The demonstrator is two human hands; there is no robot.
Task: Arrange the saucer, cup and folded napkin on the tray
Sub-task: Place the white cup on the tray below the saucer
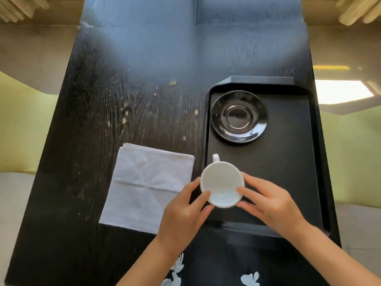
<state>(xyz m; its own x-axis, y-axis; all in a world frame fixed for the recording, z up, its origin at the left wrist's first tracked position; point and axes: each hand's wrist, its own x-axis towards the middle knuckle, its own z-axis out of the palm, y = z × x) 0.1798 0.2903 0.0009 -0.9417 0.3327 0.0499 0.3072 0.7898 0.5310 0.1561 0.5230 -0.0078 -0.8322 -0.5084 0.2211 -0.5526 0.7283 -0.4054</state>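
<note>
A white cup (221, 183) with its handle pointing away from me is held over the near left part of the black tray (288, 182). My left hand (185, 207) grips its left side and my right hand (270, 203) grips its right side. A glossy black saucer (239, 116) lies in the tray's far left corner, empty. The folded white napkin (146, 186) lies flat on the dark table, just left of the tray, partly under my left wrist.
The dark wooden table (99, 104) stretches away to the left and beyond the tray, with a few crumbs on it. The tray sits along the table's right edge. The tray's right half is bare.
</note>
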